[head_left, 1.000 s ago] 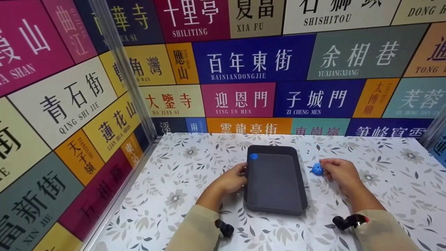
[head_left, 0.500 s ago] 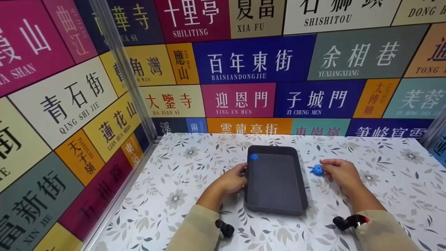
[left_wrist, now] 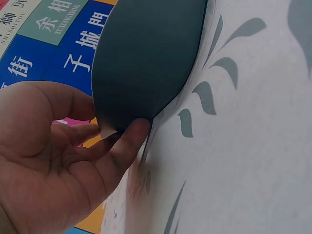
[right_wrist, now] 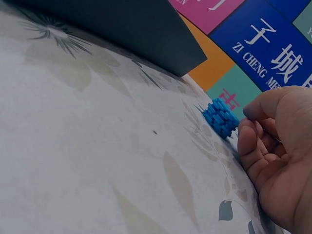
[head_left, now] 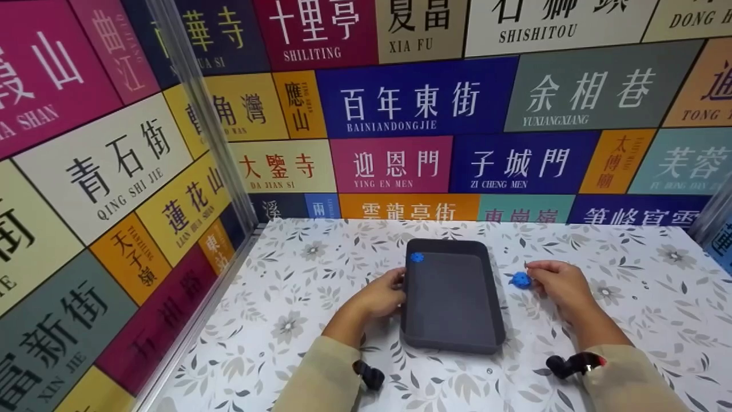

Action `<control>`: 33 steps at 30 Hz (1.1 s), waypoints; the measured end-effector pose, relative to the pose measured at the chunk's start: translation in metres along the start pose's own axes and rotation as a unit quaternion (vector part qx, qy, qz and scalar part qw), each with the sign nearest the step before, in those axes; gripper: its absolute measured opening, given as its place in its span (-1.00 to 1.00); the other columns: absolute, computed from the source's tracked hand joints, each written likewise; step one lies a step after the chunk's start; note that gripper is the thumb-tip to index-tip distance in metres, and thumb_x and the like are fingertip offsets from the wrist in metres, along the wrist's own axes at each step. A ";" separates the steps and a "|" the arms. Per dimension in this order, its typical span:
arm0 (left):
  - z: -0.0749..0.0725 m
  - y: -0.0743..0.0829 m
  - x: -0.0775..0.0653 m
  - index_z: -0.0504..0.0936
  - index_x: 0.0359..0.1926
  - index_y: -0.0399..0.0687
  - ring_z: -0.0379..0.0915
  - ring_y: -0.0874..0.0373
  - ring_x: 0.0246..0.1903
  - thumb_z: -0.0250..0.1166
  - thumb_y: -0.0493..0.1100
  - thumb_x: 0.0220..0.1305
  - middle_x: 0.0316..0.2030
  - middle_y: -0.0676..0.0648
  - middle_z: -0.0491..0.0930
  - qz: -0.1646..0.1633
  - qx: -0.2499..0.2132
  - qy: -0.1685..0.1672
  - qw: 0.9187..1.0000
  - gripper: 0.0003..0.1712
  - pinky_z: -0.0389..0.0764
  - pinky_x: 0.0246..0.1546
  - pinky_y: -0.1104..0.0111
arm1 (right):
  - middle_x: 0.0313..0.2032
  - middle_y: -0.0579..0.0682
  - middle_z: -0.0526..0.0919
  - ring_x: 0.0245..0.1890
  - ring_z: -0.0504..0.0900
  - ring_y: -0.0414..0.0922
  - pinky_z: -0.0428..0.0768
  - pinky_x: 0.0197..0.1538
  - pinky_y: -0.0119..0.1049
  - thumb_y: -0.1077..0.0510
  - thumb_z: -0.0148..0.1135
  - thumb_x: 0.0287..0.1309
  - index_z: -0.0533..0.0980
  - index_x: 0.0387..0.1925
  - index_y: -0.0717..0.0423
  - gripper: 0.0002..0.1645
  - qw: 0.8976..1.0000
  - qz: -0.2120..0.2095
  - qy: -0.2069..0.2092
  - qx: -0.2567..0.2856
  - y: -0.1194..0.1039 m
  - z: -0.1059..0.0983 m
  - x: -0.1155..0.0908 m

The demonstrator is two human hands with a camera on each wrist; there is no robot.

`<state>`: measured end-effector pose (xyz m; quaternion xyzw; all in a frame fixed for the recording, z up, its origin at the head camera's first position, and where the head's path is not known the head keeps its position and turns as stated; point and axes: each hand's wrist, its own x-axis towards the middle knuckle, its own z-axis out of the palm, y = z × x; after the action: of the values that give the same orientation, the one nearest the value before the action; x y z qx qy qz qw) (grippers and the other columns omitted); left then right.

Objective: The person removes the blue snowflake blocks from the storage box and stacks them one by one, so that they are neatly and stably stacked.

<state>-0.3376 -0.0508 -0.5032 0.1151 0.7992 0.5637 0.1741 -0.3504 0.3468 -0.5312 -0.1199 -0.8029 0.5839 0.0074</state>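
Observation:
The shallow dark grey tray (head_left: 452,297) lies on the table in the head view, with one small blue notched disc (head_left: 417,257) in its far left corner. My left hand (head_left: 384,294) grips the tray's left side. In the left wrist view, the thumb and fingers of the left hand (left_wrist: 73,156) pinch the edge of the tray (left_wrist: 146,53). To the tray's right, my right hand (head_left: 560,283) pinches at a cluster of blue notched discs (head_left: 520,280). In the right wrist view, thumb and index fingertips meet at the right side of the discs (right_wrist: 220,118), partly hiding them.
A white floral cloth (head_left: 286,366) covers the table. Walls of coloured panels (head_left: 389,166) with Chinese lettering rise behind and to the left, with a metal post (head_left: 211,126) at the left corner. Small black devices (head_left: 369,375) sit at both wrists.
The blue discs at my right fingertips have tipped and sit slightly lower. The tray and left hand look nearly still.

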 end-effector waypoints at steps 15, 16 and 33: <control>-0.001 0.001 -0.001 0.27 0.63 -0.19 0.34 -0.19 0.53 0.16 -0.37 0.18 0.54 -0.27 0.41 0.005 0.029 0.012 0.999 -0.08 0.68 0.33 -0.03 | -0.34 -0.29 0.71 -0.39 0.65 -0.31 0.72 -0.31 -0.48 0.11 0.33 0.46 0.75 -0.23 -0.26 -0.82 0.990 -0.032 -0.009 0.136 -0.030 0.011 -0.015; -0.001 0.001 -0.001 0.27 0.63 -0.18 0.34 -0.19 0.53 0.16 -0.37 0.18 0.54 -0.27 0.41 0.004 0.027 0.012 1.000 -0.08 0.69 0.31 -0.03 | -0.34 -0.29 0.70 -0.39 0.64 -0.31 0.72 -0.31 -0.47 0.12 0.32 0.46 0.75 -0.23 -0.25 -0.82 0.989 -0.036 -0.015 0.144 -0.033 0.014 -0.016; 0.000 0.004 -0.005 0.28 0.62 -0.15 0.34 -0.18 0.54 0.21 -0.39 0.19 0.53 -0.27 0.41 -0.007 -0.008 0.004 1.000 -0.08 0.69 0.31 -0.03 | -0.35 -0.14 0.70 -0.38 0.63 -0.21 0.70 -0.29 -0.43 0.29 0.28 0.44 0.77 -0.24 -0.06 -0.77 0.951 -0.096 -0.128 0.266 -0.119 0.070 -0.069</control>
<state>-0.3337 -0.0514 -0.4982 0.1058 0.7962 0.5690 0.1764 -0.3164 0.2327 -0.4327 0.0394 -0.6206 0.7831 -0.0080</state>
